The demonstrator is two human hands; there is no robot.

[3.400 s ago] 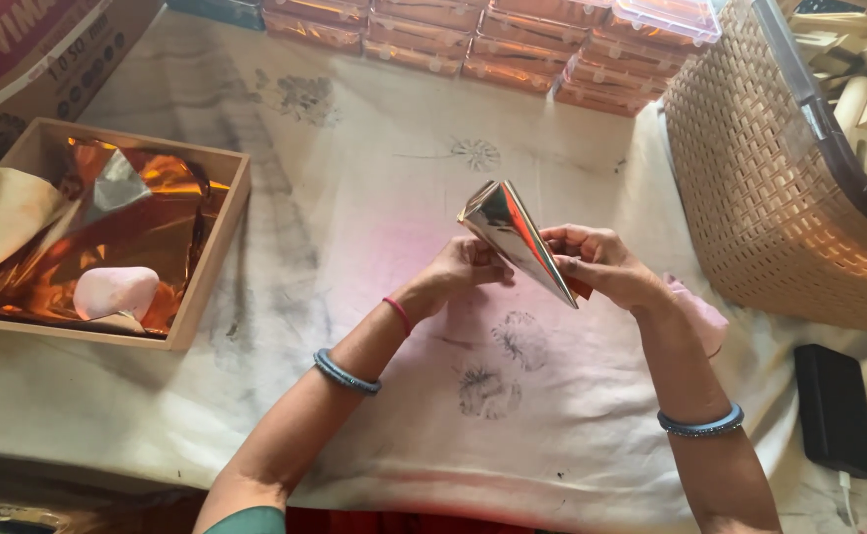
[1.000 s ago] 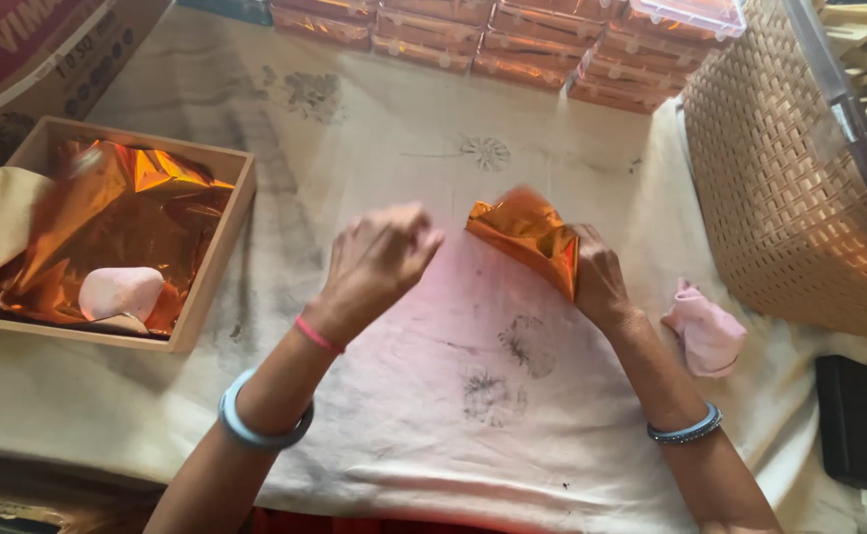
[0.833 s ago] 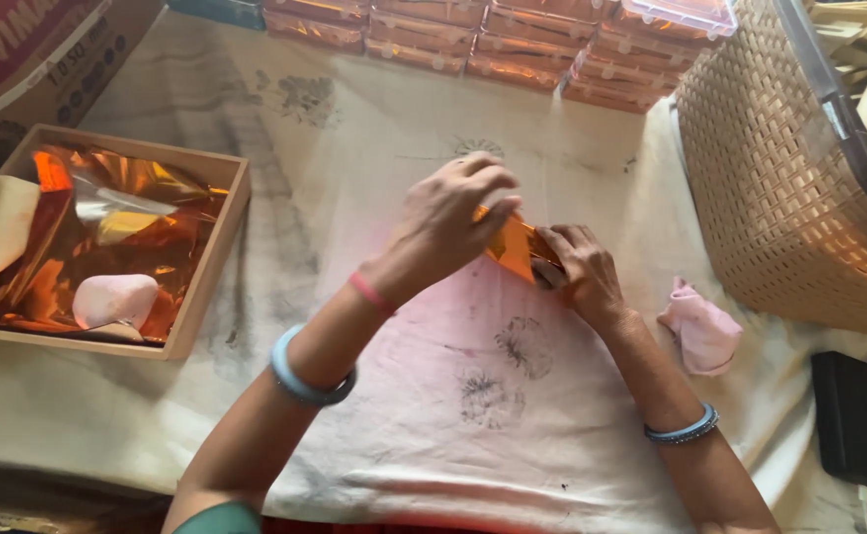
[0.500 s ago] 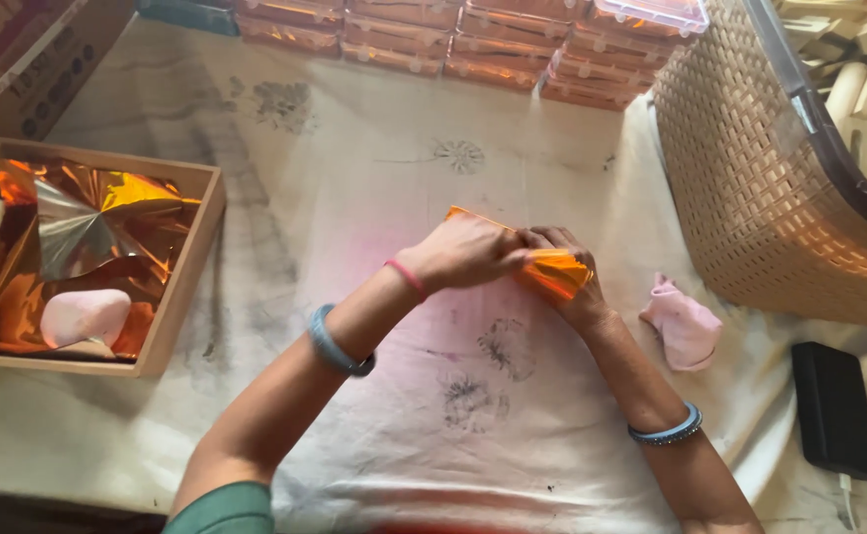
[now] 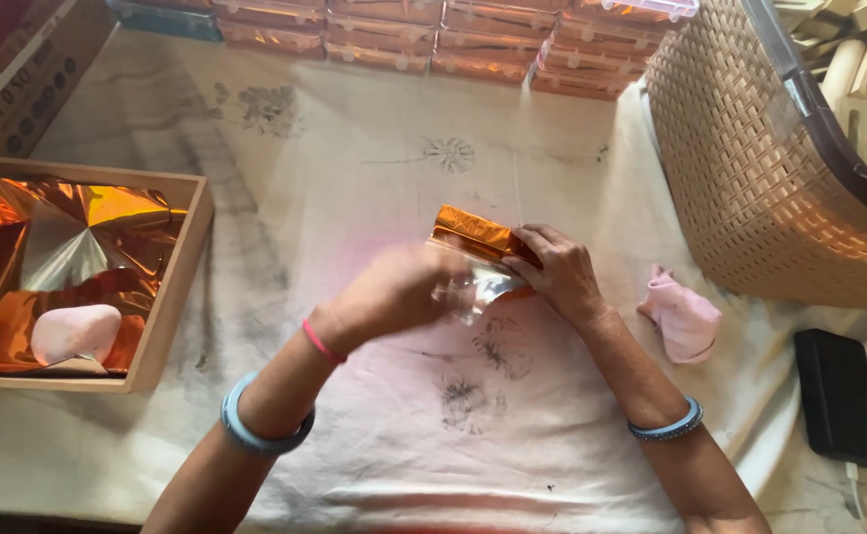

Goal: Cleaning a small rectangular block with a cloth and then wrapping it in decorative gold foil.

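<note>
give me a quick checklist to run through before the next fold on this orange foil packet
1. Right hand pinning the foil packet on the cloth: ok.
2. Left hand on the packet's loose silvery end: ok, though blurred.
3. Fold lines square: cannot tell, the hands cover them.
4. Cloth around the packet free of clutter: ok; the pink rag and black device lie apart to the right.
5. Spare foil within reach: ok, sheets lie in the wooden tray on the left.

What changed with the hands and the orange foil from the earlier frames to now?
The orange foil, held up as a cone by both hands at first, now lies low on the cloth. The left hand let go briefly, then returned; the right hand kept hold. The wooden tray, pink rag and basket stayed put.
</note>
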